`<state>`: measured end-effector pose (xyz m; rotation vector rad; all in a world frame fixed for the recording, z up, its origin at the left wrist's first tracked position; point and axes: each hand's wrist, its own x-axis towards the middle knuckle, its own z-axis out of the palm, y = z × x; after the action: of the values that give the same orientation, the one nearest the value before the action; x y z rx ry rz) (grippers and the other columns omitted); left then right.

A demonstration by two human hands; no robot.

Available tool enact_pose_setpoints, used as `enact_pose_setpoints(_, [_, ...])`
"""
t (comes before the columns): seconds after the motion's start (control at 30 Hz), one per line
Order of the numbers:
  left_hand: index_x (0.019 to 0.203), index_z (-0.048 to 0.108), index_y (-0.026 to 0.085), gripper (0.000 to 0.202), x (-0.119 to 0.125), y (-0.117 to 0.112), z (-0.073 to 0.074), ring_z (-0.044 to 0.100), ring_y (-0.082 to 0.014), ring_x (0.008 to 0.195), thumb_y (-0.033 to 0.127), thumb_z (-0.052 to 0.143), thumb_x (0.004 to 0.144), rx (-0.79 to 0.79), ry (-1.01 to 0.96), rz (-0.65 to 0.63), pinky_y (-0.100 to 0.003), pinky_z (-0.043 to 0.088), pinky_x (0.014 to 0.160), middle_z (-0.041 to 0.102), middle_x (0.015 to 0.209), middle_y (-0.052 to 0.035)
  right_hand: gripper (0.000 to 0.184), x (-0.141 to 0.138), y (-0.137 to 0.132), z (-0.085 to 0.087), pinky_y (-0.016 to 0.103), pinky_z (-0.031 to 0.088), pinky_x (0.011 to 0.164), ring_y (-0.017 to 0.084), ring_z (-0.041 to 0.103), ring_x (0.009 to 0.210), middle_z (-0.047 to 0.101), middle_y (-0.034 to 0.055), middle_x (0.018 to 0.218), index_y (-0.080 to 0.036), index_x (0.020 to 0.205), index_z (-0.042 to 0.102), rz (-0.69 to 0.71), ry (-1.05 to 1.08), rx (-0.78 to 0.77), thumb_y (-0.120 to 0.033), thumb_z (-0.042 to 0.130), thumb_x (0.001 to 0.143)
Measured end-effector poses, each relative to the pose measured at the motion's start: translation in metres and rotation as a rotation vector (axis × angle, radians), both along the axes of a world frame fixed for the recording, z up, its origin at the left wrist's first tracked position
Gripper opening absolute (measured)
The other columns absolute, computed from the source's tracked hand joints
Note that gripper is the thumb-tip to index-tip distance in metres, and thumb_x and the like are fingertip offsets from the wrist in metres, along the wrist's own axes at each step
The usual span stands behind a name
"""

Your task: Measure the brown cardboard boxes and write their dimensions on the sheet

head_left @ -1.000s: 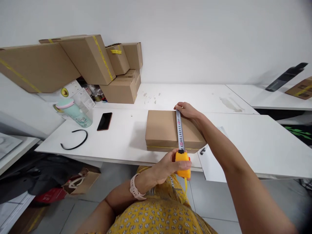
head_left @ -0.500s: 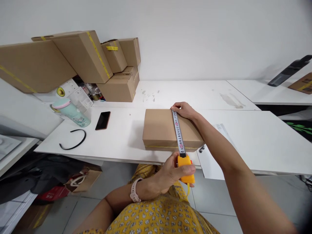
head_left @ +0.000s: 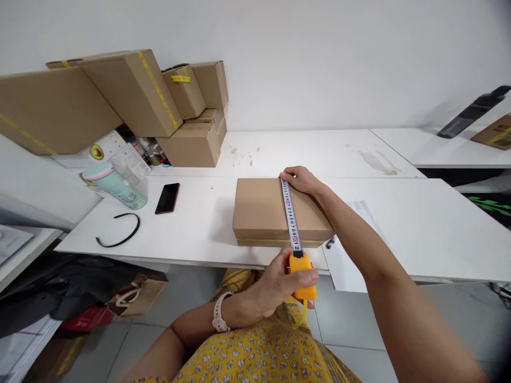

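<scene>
A closed cardboard box [head_left: 259, 207] lies flat near the table's front edge, with yellow tape along its near side. Across its top, from far edge to near edge, runs the silver blade of a tape measure [head_left: 304, 271]. My left hand [head_left: 279, 282] is wrapped round the yellow case, just in front of the box and past the table edge. At the box's far edge, my right hand [head_left: 303, 180] pinches the end of the blade, its fingertips partly hidden behind the box edge. The blade's numbers pass 20 near the case.
Stacked cardboard boxes [head_left: 191, 143] stand at the back left. Nearer are a mint tumbler [head_left: 115, 186], a phone [head_left: 167, 198] and a black headband [head_left: 133, 231]. Paper [head_left: 347, 271] lies right of the box, beside a small black item [head_left: 330, 243]. A dark bottle [head_left: 469, 114] leans far right.
The view has shifted very slightly. Both hands, the tape measure and the box keep the same arrangement.
</scene>
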<state>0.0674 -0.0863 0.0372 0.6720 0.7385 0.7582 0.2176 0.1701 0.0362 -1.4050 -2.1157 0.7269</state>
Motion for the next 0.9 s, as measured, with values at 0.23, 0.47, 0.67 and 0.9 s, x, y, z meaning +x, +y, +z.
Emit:
enact_pose_setpoints(0.23, [0.107, 0.054, 0.018, 0.056, -0.027, 0.004, 0.003, 0.06, -0.0125, 0.072, 0.041, 0.087, 0.069, 0.154, 0.004, -0.068, -0.028, 0.057, 0.058, 0.058, 0.108, -0.0073, 0.035, 0.02, -0.017, 0.013, 0.034, 0.051, 0.083, 0.018, 0.061, 0.088, 0.07, 0.0054, 0.096, -0.02, 0.094, 0.071, -0.054, 0.447, 0.023, -0.053, 0.058, 0.09])
enact_pose_setpoints(0.47, [0.131, 0.05, 0.027, 0.072, -0.121, -0.013, -0.033, 0.066, -0.0195, 0.092, 0.033, 0.087, 0.07, 0.443, 0.363, 0.472, -0.03, 0.059, 0.076, 0.059, 0.123, -0.0079, 0.052, 0.097, -0.112, -0.045, 0.037, 0.055, 0.078, 0.017, 0.06, 0.074, 0.061, 0.0019, 0.076, -0.022, 0.116, 0.071, -0.598, 0.617, 0.158, -0.064, 0.046, 0.096])
enact_pose_setpoints(0.67, [0.125, 0.054, 0.025, 0.067, -0.144, 0.008, -0.052, 0.071, -0.0209, 0.081, 0.044, 0.086, 0.068, 0.318, 0.298, 0.395, -0.037, 0.064, 0.066, 0.056, 0.136, -0.0112, 0.066, 0.072, -0.164, -0.058, 0.04, 0.055, 0.08, 0.024, 0.064, 0.098, 0.068, 0.0093, 0.114, -0.027, 0.139, 0.059, -0.339, 0.432, 0.154, -0.071, 0.047, 0.091])
enact_pose_setpoints(0.9, [0.121, 0.055, 0.022, 0.065, -0.151, 0.05, 0.005, 0.069, -0.018, 0.078, 0.047, 0.084, 0.069, 0.508, 0.313, 0.414, -0.033, 0.063, 0.061, 0.043, 0.153, -0.0152, 0.037, 0.051, -0.132, 0.004, 0.039, 0.052, 0.073, 0.024, 0.063, 0.091, 0.066, 0.0079, 0.101, -0.025, 0.098, 0.074, -0.505, 0.277, 0.293, -0.059, 0.064, 0.086])
